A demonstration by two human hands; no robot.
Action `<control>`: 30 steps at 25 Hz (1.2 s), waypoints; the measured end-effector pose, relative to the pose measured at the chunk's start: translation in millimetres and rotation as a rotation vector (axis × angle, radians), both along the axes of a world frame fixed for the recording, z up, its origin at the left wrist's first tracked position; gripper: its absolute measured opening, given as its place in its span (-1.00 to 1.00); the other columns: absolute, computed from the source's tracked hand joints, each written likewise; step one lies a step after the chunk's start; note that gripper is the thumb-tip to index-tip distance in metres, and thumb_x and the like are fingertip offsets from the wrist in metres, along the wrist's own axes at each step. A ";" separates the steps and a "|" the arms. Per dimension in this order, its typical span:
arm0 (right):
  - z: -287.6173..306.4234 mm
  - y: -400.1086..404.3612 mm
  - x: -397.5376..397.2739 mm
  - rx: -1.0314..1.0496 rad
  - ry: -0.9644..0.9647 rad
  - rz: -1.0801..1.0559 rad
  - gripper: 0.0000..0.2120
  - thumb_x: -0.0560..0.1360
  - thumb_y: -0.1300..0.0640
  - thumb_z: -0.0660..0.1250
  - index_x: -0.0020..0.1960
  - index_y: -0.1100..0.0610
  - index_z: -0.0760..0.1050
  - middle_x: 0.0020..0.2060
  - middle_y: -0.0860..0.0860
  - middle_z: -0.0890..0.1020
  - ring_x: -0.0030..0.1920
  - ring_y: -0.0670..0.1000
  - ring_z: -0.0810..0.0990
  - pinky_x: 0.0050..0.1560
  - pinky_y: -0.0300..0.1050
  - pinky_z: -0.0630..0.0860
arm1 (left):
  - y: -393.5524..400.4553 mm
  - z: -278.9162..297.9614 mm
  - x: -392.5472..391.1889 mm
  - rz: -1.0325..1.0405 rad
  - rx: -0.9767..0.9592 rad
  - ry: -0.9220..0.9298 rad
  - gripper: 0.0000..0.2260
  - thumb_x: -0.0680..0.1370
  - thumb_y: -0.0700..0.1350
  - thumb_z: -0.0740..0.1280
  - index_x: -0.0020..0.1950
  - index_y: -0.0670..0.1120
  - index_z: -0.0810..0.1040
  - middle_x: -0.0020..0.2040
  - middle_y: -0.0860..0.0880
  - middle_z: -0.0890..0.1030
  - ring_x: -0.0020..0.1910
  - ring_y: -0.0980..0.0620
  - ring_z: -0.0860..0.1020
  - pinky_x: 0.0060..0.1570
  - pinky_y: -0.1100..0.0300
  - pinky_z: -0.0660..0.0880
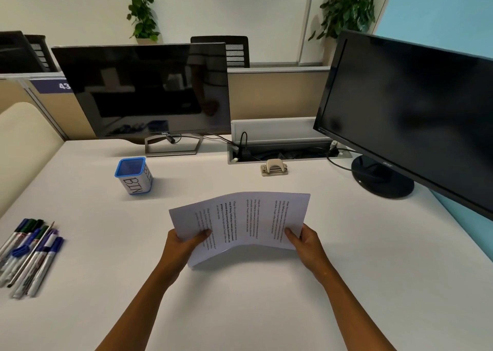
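Where the white desk [373, 270] reaches its back edge, two screens: Dell monitor [144, 89] left, Acer monitor [413, 121] right. Printed sheets [256, 222], bowed, raised over the near middle; left hand [181, 246] and right hand [306, 244] each pinch a near corner, thumb on top. Markers [32, 249], left edge. Blue BIN cup [134, 177]. Hole punch [274, 166], back centre.

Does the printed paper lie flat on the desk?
No, the left hand and the right hand pinch the paper at its two sides, and it arches above the desk.
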State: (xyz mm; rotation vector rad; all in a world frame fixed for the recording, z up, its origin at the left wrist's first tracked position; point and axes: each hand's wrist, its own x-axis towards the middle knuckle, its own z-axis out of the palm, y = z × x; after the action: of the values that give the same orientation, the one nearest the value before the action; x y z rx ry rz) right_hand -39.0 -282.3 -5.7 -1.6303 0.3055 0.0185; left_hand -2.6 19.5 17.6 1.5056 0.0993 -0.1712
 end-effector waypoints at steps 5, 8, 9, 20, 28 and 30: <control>-6.4 -5.6 5.8 -0.064 -0.016 -0.169 -0.68 0.55 0.14 0.36 0.28 0.05 0.43 0.15 -0.03 0.59 0.22 0.05 0.55 0.19 -0.09 0.56 | -6.9 -0.2 5.1 0.003 0.033 0.027 -0.66 0.37 0.01 0.45 0.12 -0.01 0.62 -0.01 -0.03 0.72 -0.02 -0.20 0.66 -0.02 -0.07 0.64; -1.9 -3.8 5.9 0.027 0.018 -0.382 -0.39 0.46 0.13 0.47 0.42 0.06 0.26 0.25 -0.06 0.43 0.28 0.02 0.42 0.24 0.00 0.45 | -16.4 6.8 8.2 0.046 -0.044 0.007 -0.67 0.39 -0.02 0.46 0.12 -0.07 0.62 0.00 -0.07 0.71 -0.01 -0.22 0.66 -0.06 -0.07 0.64; 0.3 1.0 4.9 0.080 0.044 -0.421 -0.28 0.43 0.12 0.50 0.46 0.06 0.19 0.26 -0.05 0.40 0.27 0.03 0.41 0.18 -0.03 0.44 | -21.7 8.6 7.5 0.087 -0.113 0.018 -0.69 0.41 -0.07 0.48 0.13 -0.07 0.61 0.00 -0.07 0.71 -0.03 -0.19 0.67 -0.09 -0.05 0.64; -31.4 57.5 21.0 0.465 0.162 -0.226 -0.50 0.53 0.09 0.40 0.43 0.03 0.34 0.22 0.00 0.63 0.18 0.05 0.63 0.24 0.12 0.56 | -83.9 -24.2 -27.1 0.382 -0.473 0.479 -0.71 0.56 -0.26 0.36 0.22 0.02 0.47 0.06 -0.15 0.67 -0.04 -0.26 0.67 -0.02 -0.31 0.59; -57.5 42.2 26.0 0.083 0.291 -0.338 -0.62 0.55 0.24 0.30 0.36 0.14 0.43 0.22 0.10 0.60 0.15 0.12 0.61 0.11 -0.02 0.57 | -83.1 -33.4 -36.5 0.325 -0.330 0.493 -0.66 0.56 -0.35 0.31 0.28 -0.07 0.41 0.09 -0.13 0.63 -0.02 -0.16 0.64 -0.25 -0.01 0.65; -53.9 32.7 26.9 -0.012 0.283 -0.315 -0.63 0.55 0.24 0.30 0.34 0.15 0.44 0.21 0.11 0.61 0.14 0.11 0.60 0.11 -0.07 0.53 | -72.4 -40.0 -30.0 0.358 -0.271 0.484 -0.67 0.54 -0.34 0.31 0.28 -0.11 0.44 0.12 -0.16 0.62 0.01 -0.16 0.62 -0.11 -0.04 0.62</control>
State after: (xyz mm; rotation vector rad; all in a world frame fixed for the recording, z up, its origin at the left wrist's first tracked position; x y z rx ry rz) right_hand -12.1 -249.6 -59.7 -1.5761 0.7782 0.0080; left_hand -32.7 -52.9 -22.4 1.1300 0.7014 -0.2470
